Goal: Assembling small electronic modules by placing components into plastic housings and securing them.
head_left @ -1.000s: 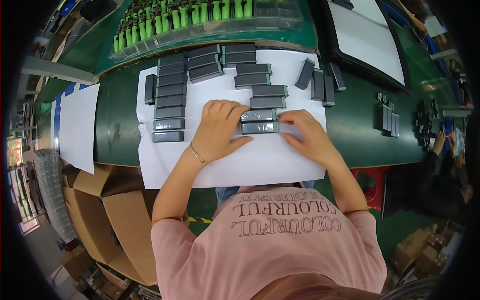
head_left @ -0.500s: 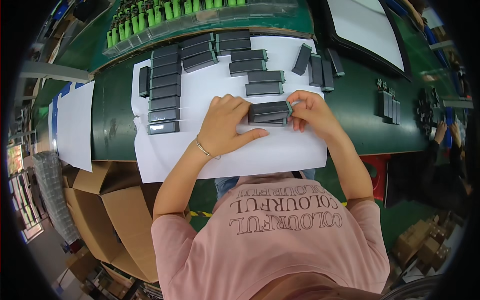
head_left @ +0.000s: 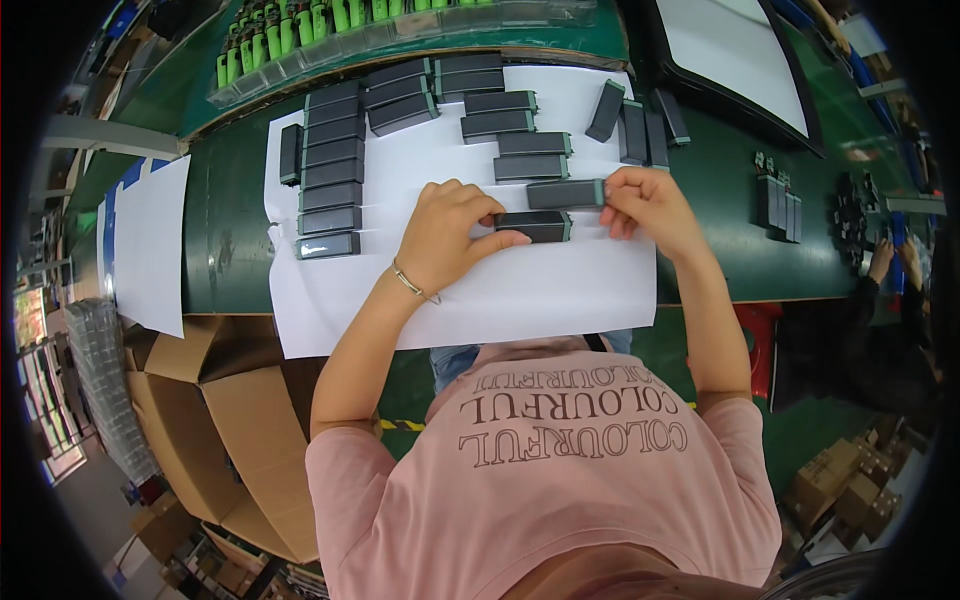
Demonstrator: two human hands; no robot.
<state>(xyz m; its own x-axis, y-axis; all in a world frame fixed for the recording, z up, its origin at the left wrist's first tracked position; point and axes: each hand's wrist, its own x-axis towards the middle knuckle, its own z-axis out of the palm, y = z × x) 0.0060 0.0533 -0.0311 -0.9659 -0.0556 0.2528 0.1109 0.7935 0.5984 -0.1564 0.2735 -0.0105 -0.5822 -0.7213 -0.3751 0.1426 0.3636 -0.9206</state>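
Observation:
My right hand pinches the green end of a dark grey oblong block, which lies level and a little to the right of its neighbours. Just nearer to me, a second dark block with a green end rests on the white paper. Its left end sits between the thumb and fingers of my left hand. More such blocks lie in staggered pairs beyond my hands. A column of several blocks stands to the left, and a few tilted ones lie at the right.
At the back is a clear tray of bright green parts. A black-framed white panel lies back right, with small grey parts nearer. A cardboard box stands open at lower left. Another person's hands work far right.
The block in my right hand has moved away from me and to the right, uncovering the block beneath. My left hand has stayed at the lower block's left end.

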